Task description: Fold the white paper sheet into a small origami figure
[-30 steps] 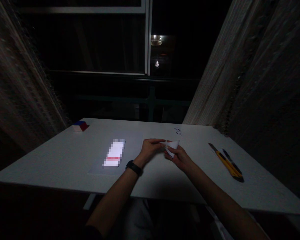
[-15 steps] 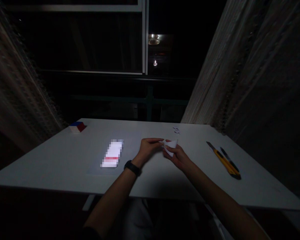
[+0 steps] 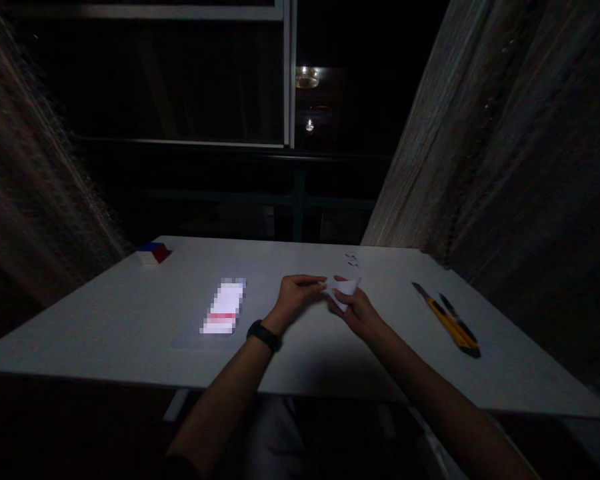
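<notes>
Above the middle of the table a small piece of folded white paper (image 3: 347, 287) is held up between my two hands. My right hand (image 3: 359, 315) grips it from the right, with the thumb on its near face. On its left side, my left hand (image 3: 297, 297), with a dark watch (image 3: 263, 335) on the wrist, has fingers and thumb pinched at the paper's left end. The fingers partly hide that end and the folds are hard to make out in the dim light.
A lit phone (image 3: 225, 307) lies on a pale sheet (image 3: 187, 339) at left. Farther left sits a blue, red and white cube (image 3: 153, 253). A yellow utility knife (image 3: 450, 323) and a dark pen (image 3: 457, 317) lie at right. Small dark-marked scraps (image 3: 353, 260) lie beyond my hands.
My right hand has moved slightly right with the paper, whose visible face now looks wider and more curved. My left hand has barely moved.
</notes>
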Action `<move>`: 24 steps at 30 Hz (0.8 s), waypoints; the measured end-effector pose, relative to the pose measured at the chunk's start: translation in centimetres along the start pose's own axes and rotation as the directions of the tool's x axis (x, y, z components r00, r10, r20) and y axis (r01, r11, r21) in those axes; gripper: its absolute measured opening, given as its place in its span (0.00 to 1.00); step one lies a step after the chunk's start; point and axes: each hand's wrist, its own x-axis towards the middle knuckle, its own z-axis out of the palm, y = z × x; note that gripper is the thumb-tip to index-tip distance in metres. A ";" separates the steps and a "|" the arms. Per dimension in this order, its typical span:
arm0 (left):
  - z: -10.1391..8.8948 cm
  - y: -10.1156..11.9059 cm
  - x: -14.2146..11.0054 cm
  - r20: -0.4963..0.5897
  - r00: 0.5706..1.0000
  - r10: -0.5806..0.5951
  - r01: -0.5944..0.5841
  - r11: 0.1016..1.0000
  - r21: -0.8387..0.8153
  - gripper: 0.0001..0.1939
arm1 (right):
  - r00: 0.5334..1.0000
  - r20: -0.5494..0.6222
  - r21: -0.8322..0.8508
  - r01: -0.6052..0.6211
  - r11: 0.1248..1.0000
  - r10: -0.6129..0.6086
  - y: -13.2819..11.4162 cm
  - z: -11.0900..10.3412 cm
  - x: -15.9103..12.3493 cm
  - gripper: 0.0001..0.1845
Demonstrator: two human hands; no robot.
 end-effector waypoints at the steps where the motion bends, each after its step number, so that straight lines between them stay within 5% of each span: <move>1: 0.0 0.1 0.0 -0.001 1.000 -0.003 0.003 1.000 -0.003 0.17 | 1.000 -0.006 0.001 0.007 1.000 -0.007 0.0 0.0 0.0 0.27; 24: 0.2 0.1 -0.1 -0.028 1.000 -0.006 0.005 0.999 -0.048 0.17 | 0.999 -0.030 -0.014 0.041 0.999 -0.041 0.0 0.1 0.0 0.29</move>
